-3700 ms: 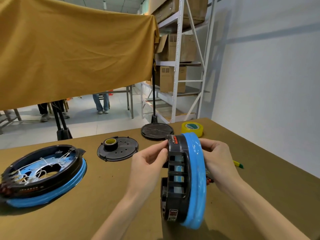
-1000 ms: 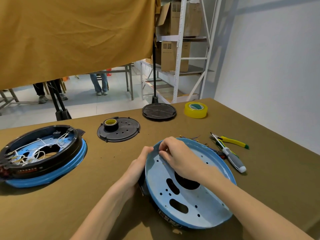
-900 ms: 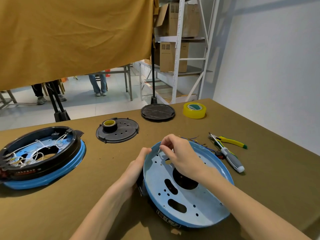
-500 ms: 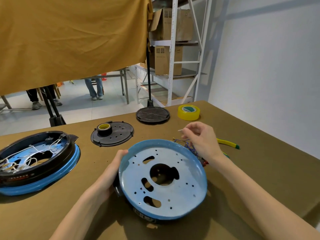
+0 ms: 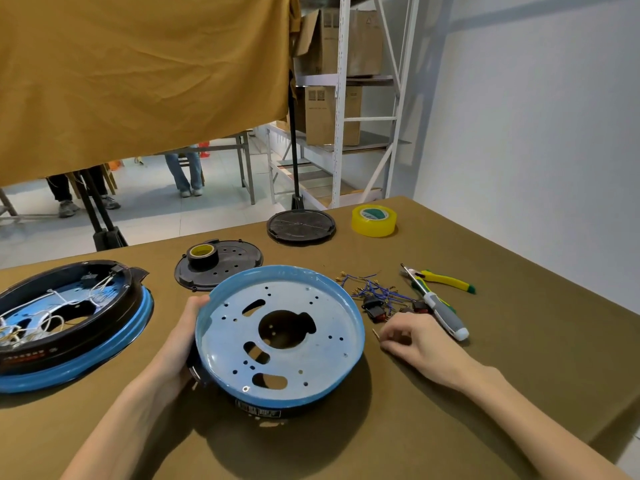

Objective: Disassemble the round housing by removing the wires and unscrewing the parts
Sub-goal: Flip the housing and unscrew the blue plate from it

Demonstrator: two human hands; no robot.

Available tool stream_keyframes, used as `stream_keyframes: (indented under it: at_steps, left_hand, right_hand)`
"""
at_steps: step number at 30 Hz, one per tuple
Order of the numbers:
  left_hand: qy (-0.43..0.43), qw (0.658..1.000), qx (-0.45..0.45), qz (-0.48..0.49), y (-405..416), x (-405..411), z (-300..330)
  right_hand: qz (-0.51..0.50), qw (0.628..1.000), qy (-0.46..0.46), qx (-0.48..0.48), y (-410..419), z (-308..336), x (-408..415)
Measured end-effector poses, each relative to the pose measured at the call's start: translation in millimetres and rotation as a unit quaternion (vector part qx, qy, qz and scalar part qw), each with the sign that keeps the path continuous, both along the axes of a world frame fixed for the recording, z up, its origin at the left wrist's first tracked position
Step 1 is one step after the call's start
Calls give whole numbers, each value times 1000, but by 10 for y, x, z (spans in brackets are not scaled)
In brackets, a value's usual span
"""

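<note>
Blue round housing with pale perforated plate, yellow tape roll, green-and-yellow pliers, olive-brown table.

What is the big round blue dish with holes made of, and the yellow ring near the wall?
The big round blue dish with holes looks like thin sheet metal under a pale blue coating: its holes are cleanly punched and its rim shines a little, though hard plastic is possible. The yellow ring looks like a roll of clear plastic sticky tape, glossy and see-through yellowish, wound on a green and white core.
</note>
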State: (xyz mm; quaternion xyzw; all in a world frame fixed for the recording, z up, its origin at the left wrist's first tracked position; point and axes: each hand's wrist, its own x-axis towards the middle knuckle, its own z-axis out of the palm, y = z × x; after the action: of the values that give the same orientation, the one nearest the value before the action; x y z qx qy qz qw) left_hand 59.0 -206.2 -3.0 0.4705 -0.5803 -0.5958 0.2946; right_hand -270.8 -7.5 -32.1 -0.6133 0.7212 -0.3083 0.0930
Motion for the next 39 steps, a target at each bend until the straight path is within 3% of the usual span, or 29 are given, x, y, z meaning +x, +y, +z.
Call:
stream_keyframes:
  at_steps: [3,7,12,14,21,28,31,35,39]
  left_hand:
    - [8,1000,8,-4,-6,-8,-7]
    - [19,998,63,-23,-11,-16,46]
    - [11,988,140,-68,25,-10,116]
    - [22,984,164,-71,78,-12,152]
    - [56,980,166,-91,315,-225,395]
    - [181,981,71,-18,370,-251,638]
    - [198,979,46,-15,404,-278,684]
    - [234,965,95,-64,454,-278,765]
    - [274,944,146,-112,445,-238,790]
  right_hand:
    - [12,998,57,3,84,-46,-44]
    - [-9,1000,13,-3,108,-18,-44]
    - [-103,978,-94,-155,-80,214,253]
    - [-96,974,-97,-183,-180,394,465]
    - [65,995,-65,35,-594,892,1410]
    - [40,988,-144,33,-720,1349,1485]
    - [60,986,-142,59,-621,1562,1332]
    - [52,980,-164,98,-469,1792,1197]
    - [45,986,-146,63,-370,1873,1210]
